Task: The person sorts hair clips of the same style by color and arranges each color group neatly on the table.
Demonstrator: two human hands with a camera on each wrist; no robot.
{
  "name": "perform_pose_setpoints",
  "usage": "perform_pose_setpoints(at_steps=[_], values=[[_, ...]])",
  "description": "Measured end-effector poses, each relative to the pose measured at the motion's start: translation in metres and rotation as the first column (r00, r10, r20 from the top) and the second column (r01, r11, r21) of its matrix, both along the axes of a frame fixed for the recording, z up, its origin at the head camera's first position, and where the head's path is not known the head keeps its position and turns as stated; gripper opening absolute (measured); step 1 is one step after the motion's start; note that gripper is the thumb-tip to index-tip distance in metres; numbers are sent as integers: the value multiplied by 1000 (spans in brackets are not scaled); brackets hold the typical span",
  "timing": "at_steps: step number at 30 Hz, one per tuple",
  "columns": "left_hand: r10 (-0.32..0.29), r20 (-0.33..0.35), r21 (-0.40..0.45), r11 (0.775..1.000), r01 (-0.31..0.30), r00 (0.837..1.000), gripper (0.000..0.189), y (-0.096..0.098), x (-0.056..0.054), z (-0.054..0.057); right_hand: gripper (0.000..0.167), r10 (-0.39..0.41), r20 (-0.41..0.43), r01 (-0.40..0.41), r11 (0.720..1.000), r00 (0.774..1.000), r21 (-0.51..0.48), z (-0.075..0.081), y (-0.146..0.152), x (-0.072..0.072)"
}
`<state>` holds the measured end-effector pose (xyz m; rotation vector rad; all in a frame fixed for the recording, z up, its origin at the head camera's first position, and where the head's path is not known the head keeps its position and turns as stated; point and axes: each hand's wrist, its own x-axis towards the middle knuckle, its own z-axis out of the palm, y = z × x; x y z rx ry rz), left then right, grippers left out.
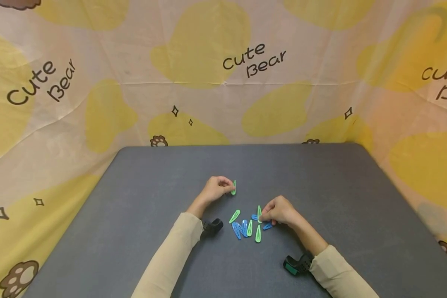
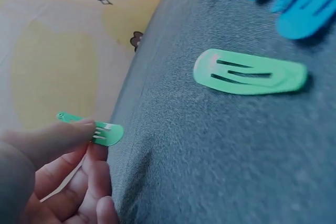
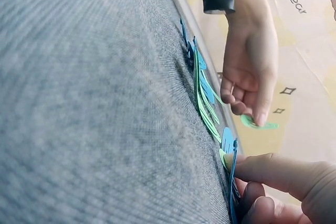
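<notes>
The left hand point(image 1: 217, 189) is raised at the far side of the clips and pinches a green snap hair clip point(image 2: 107, 135) between thumb and fingers. To its right and nearer, the right hand point(image 1: 279, 210) has its curled fingers low at the table, pinching another green hair clip point(image 1: 259, 212) by its edge. A blue hair clip point(image 1: 268, 226) lies just under the right fingers and partly hides them in the right wrist view. Between the hands lie several loose clips, among them a green clip point(image 1: 234, 216), a blue clip point(image 1: 236, 231) and a green clip point(image 1: 258, 234).
All of this is on a dark grey cloth-covered table point(image 1: 134, 198). Behind it hangs a pink and yellow printed curtain point(image 1: 193, 49). Each wrist carries a black strapped device, a left one point(image 1: 213, 226) and a right one point(image 1: 298, 264).
</notes>
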<state>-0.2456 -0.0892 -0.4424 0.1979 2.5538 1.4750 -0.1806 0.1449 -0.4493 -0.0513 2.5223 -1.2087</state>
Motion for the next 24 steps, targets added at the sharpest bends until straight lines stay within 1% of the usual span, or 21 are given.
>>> perform_pose_setpoints(at_steps=[4, 9, 16, 17, 20, 24], values=[[39, -6, 30, 999, -39, 999, 14, 2, -8, -2, 11, -8, 6, 8, 1000, 1000, -5, 1, -1, 1], [65, -11, 36, 997, -64, 998, 14, 5, -17, -1, 10, -14, 8, 14, 1000, 1000, -6, 2, -2, 2], [92, -23, 5, 996, -92, 995, 15, 8, -25, -1, 9, 10, 14, -10, 999, 1000, -42, 3, 0, 1], [97, -23, 2, 995, -97, 995, 15, 8, -27, -1, 9, 24, 9, -24, 999, 1000, -43, 3, 0, 2], [105, -32, -11, 994, -105, 994, 15, 9, -29, -2, 9, 34, 10, -34, 998, 999, -46, 4, 1, 2], [107, -39, -32, 994, -108, 993, 16, 10, -32, -5, 9, 14, 18, -14, 999, 1000, -42, 3, 1, 1]])
